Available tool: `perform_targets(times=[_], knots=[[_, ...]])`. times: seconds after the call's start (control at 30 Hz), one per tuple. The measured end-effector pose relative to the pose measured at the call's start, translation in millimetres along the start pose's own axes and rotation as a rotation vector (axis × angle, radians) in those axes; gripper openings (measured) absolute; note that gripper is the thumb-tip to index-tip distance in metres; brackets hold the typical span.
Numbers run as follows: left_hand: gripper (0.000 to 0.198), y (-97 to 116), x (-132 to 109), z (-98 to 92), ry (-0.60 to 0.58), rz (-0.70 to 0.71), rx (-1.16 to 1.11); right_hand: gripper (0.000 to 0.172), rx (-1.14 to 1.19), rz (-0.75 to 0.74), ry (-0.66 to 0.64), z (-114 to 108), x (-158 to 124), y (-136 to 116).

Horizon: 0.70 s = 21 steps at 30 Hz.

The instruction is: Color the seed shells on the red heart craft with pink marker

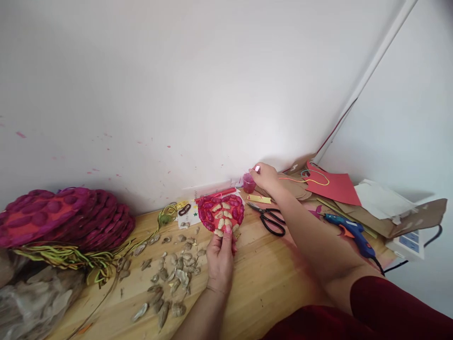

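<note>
My left hand (221,257) grips the lower edge of a red craft piece (222,212) with peanut shells stuck on it. The shells round its outer part are painted magenta, while a middle group is bare and pale. My right hand (264,177) is closed in a pinch over a small clear cup of pink paint (248,183) by the wall. A white tip shows at its fingers, but what they hold is too small to name. Black-handled scissors (272,221) lie beneath my right forearm. Loose peanut shells (180,271) are scattered left of my left hand.
Finished-looking magenta shell pieces (71,217) are stacked at the left, with yellow-green cords (71,257) and a clear plastic bag (38,302). On the right are a blue glue gun (354,231), red paper (334,186), cardboard (423,217) and a power strip (406,243). A wall stands behind.
</note>
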<state>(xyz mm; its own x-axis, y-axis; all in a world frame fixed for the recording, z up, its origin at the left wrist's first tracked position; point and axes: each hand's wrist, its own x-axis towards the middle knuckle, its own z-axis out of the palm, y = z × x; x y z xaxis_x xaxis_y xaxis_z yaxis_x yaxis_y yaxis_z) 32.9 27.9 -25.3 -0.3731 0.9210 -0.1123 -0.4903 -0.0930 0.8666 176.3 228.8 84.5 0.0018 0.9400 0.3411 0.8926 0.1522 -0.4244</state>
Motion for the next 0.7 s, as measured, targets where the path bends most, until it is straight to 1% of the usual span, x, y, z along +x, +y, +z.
perform_targets(times=[0.1, 0.2, 0.37, 0.5, 0.7], knots=[[0.047, -2, 0, -1.8, 0.010, -0.013, -0.012, 0.023, -0.073, 0.008, -0.063, 9, 7, 3], [0.047, -3, 0, -3.0, 0.025, -0.015, 0.003, 0.024, -0.114, 0.016, -0.101, 15, 9, 5], [0.048, 0, -1, -1.4, 0.033, -0.025, 0.041, 0.028, -0.129, 0.024, -0.087, 21, 8, 7], [0.049, 3, -3, 0.2, 0.039, -0.032, 0.034, 0.032, -0.146, -0.001, -0.070, 21, 6, 9], [0.050, 3, -3, 0.2, 0.050, -0.029, 0.041, 0.038, -0.187, -0.053, -0.087, 14, 2, 4]])
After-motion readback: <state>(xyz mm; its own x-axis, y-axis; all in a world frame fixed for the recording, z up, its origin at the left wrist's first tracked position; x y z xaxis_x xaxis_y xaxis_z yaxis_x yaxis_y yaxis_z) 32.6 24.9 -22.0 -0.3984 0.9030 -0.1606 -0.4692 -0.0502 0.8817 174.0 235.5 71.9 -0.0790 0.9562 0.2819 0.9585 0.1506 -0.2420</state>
